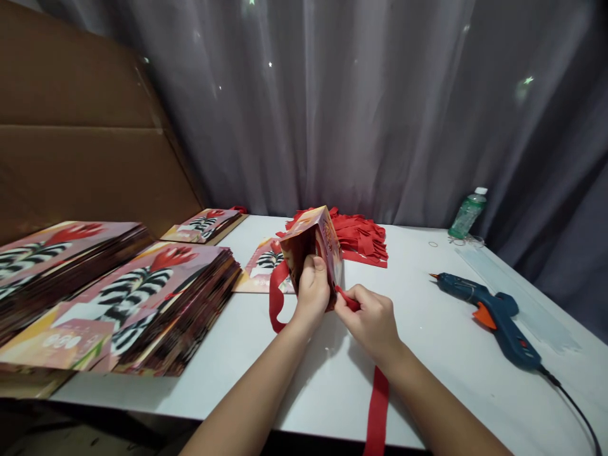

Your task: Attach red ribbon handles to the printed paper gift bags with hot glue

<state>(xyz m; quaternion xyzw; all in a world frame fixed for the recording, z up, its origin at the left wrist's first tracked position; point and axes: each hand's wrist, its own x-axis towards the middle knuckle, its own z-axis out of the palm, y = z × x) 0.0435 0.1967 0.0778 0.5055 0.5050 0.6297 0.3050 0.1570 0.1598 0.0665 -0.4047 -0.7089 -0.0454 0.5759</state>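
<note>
My left hand (313, 285) grips a printed paper bag (335, 244), its thumb inside the opened mouth and the bag tilted up off the table. At the bag's lower right edge, my right hand (368, 316) pinches a red ribbon (377, 411). The ribbon's end meets the bag there, and its tail hangs below my wrist over the table's front edge. Another red ribbon loop (275, 297) curls out on the left side of the bag. Behind it lies a flat printed bag (259, 275), and a pile of red ribbons (363, 237) is heaped beyond.
Stacks of printed bags (142, 291) fill the left side, before a large cardboard box (80, 126). On the right lie a blue glue gun (489, 310) with its cord and clear glue sticks (517, 297). A green bottle (469, 214) stands at the back right, near a grey curtain (332, 114).
</note>
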